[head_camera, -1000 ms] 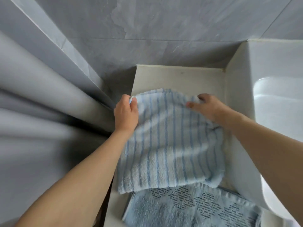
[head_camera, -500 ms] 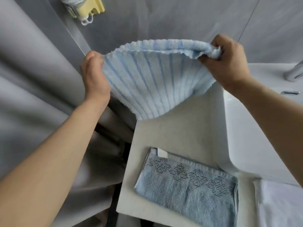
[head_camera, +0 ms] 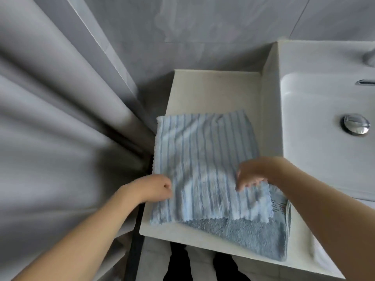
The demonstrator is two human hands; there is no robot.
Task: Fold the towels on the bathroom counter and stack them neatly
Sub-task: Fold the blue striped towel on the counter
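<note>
We see the striped towel (head_camera: pixel 203 159) spread on the counter (head_camera: pixel 213 90), overlapping the blue towel (head_camera: pixel 253 236). Left hand (head_camera: pixel 154 188) pinches its left edge; right hand (head_camera: pixel 251 175) grips its right side.

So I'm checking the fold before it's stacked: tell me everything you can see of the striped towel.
The striped towel is pale blue with darker blue lines running away from the person, in a soft ribbed pile with scalloped edges. It lies spread on the counter, slightly rumpled, its near part over the plain blue towel. The near edge appears doubled over. The left hand grips its left edge; the right hand rests curled fingers near the right edge.
</note>
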